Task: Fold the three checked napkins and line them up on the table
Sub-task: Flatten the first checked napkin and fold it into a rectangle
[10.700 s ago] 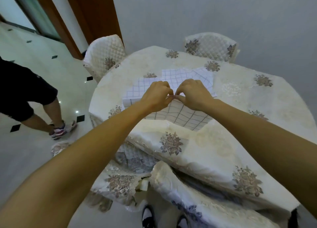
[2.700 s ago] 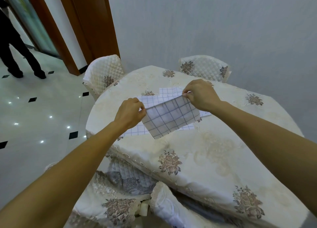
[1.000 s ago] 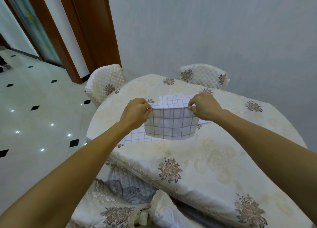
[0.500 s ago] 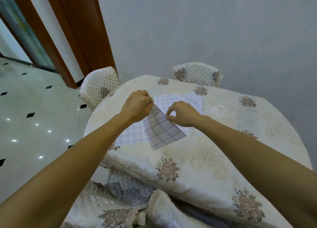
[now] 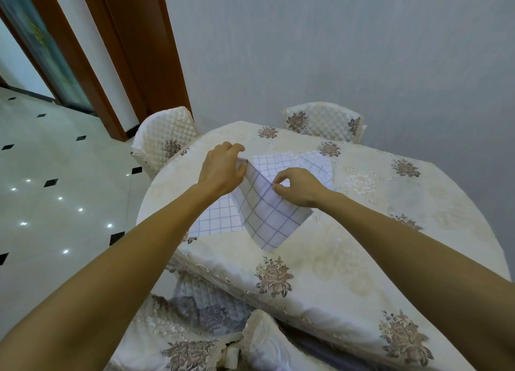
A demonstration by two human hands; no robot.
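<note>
Pale grey wall point(image 5: 334, 50) backs a round surface point(image 5: 367, 231) draped in cream cloth with embroidered brown roses. One quilted cream chair back point(image 5: 164, 136) stands at its far left and another point(image 5: 323, 119) at its far edge.

Over the middle of this surface a white cloth napkin with thin blue-grey checks point(image 5: 267, 220) is held partly lifted, its lower corner hanging toward the near edge. The left hand point(image 5: 223, 170) grips its upper left edge with curled fingers. The right hand point(image 5: 299, 188) pinches a fold at its middle between thumb and forefinger.

Beneath it more flat checked cloth point(image 5: 217, 220) shows at lower left and again beyond the hands. It looks unfolded; whether that is one napkin or two I cannot tell.

By my reading the task is early. This napkin is mid-fold, no finished one lies set aside, and the lining up is not begun.
</note>
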